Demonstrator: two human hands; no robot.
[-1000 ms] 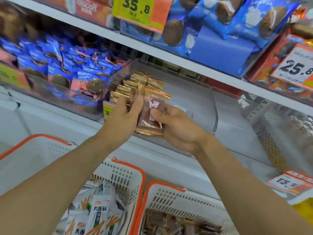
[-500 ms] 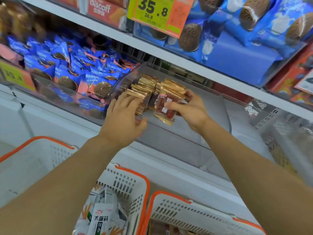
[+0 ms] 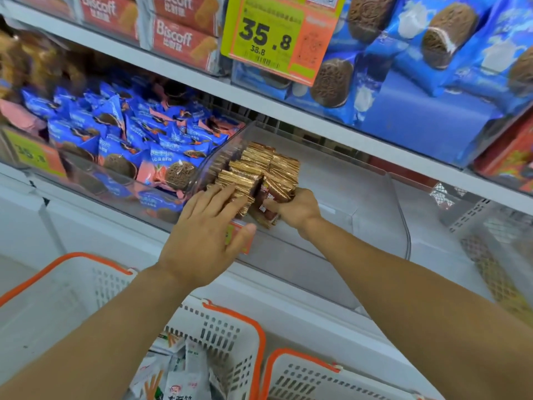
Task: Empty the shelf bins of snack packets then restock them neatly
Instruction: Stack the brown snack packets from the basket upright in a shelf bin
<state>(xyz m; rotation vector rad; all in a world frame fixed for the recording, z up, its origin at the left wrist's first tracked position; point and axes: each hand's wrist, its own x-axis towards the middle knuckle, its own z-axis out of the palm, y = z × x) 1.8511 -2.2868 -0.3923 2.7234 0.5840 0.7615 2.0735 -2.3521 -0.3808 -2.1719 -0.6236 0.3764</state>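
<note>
Now both my hands are deeper in the clear plastic bin than a moment ago. My left hand lies flat, fingers straight, pressing on top of the gold-edged snack packets stacked upright at the bin's left end; half a second ago it was just arriving there. My right hand pinches a small bunch of the same packets and has brought them against the right side of the stack. To the left, a neighbouring bin brims with blue biscuit packets. Overhead, a green and orange price tag hangs from the upper shelf. Below my arms sit two white baskets with orange rims, the left one holding white packets.
</note>
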